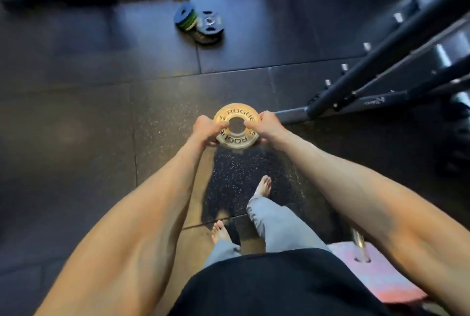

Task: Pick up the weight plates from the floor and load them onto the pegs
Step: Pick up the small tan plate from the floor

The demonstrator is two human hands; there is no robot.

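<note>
The left grip (203,128) and right grip (267,125) each pinch one side of the plate (235,112), so it will not tip. It is a small, shiny gold ring with a hole (for a peg). It hangs above the dark, speckled floor (101,86), near the steel pegs (343,67). More plates lie in a pile (201,24) far ahead.

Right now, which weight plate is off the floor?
The small gold ROGUE plate, gripped at its rim by left hand and right hand. The dark and green-edged plates lie piled on the floor beyond.
</note>
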